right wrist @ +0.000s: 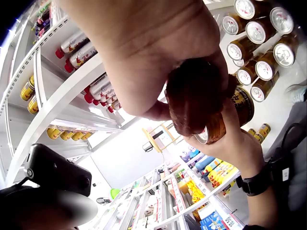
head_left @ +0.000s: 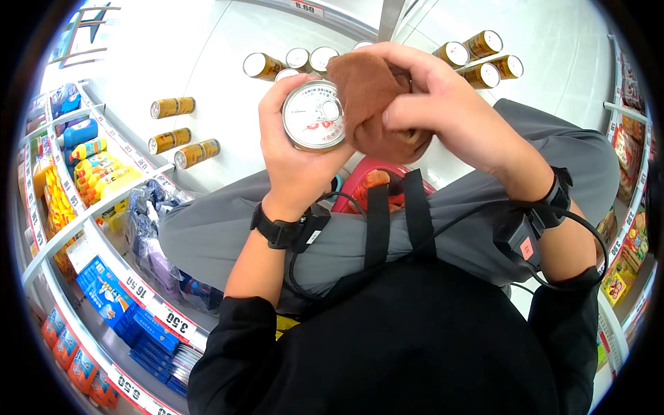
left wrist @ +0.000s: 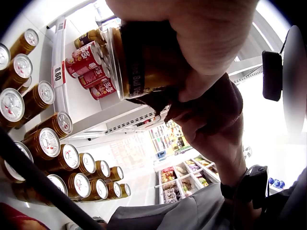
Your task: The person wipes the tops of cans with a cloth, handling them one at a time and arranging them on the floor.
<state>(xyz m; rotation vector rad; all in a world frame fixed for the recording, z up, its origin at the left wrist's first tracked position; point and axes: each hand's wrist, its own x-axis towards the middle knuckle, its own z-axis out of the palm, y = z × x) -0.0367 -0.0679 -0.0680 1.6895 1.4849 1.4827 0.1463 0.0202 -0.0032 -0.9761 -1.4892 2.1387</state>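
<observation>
My left hand [head_left: 297, 166] grips a gold drink can [head_left: 313, 119], its silver lid and pull tab facing up in the head view. In my right hand [head_left: 460, 111] is a bunched brown cloth [head_left: 366, 93], pinched between thumb and fingers against the can's side. The left wrist view shows the can's gold body [left wrist: 148, 72] beneath the left hand's fingers, with the cloth [left wrist: 220, 103] beyond it. From the right wrist, the cloth [right wrist: 194, 96] covers part of the can.
Several gold cans [head_left: 263, 66] stand on the white floor ahead, with more standing cans [head_left: 484, 45] at the right. Other cans [head_left: 173, 107] are on the floor to the left. Stocked shelves [head_left: 104, 200] run along both sides. Between my knees is a pink-rimmed item [head_left: 349, 197].
</observation>
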